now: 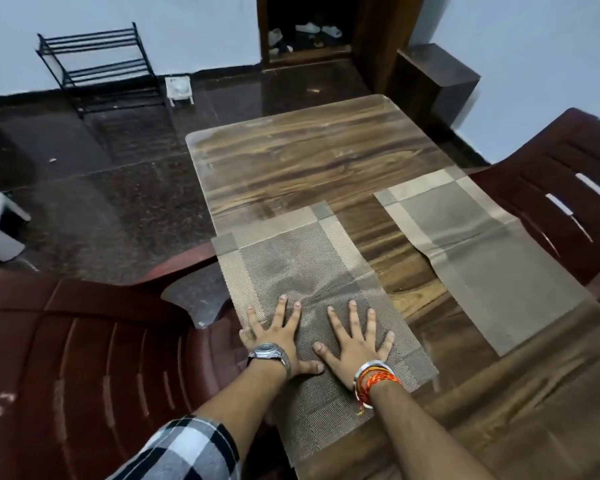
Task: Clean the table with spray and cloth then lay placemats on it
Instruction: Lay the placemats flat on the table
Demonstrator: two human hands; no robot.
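On the glossy wood-grain table (302,157), the left hand (274,332) and right hand (355,337) lie flat with fingers spread, pressing a woven rectangular placemat (291,258) at its left edge; a second creased placemat (478,251) lies along its right edge.

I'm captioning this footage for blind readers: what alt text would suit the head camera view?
The left hand and the right hand press flat, fingers spread, on a woven placemat at the left edge of a wooden table. A second placemat lies apart near the right edge; dark red plastic chairs stand at both sides.
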